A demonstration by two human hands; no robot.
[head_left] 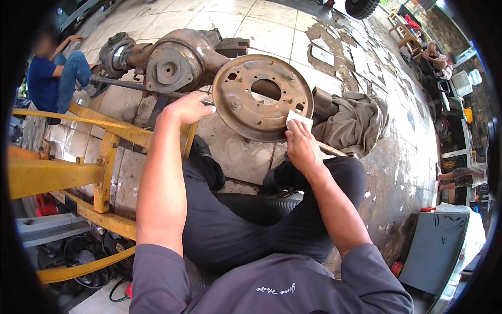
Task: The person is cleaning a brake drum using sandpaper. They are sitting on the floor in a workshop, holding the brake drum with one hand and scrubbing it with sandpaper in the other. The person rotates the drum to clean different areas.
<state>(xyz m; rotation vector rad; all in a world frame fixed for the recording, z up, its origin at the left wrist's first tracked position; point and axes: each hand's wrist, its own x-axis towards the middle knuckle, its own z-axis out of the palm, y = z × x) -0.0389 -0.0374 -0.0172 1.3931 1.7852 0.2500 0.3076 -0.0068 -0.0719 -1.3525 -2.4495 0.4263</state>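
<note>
A round, rusty brake backing plate [230, 112] with a large centre hole and several smaller holes stands in front of my knees. At its left rim is my left hand [187, 108], its thumb against the edge and its fingers curled over, partly hidden. My right hand [304, 146] presses a small folded white sheet [299, 121] onto the plate's lower right face; whether it is paper or cloth I cannot tell. Behind the plate lies a rusty axle housing [185, 52] with a bulging round middle.
A yellow metal frame [107, 170] stands close on my left. A crumpled grey-brown cloth [358, 120] lies right of the plate. Loose broken tiles [361, 60] cover the floor beyond. A person in blue [44, 81] sits at far left. A grey cabinet [434, 251] stands at right.
</note>
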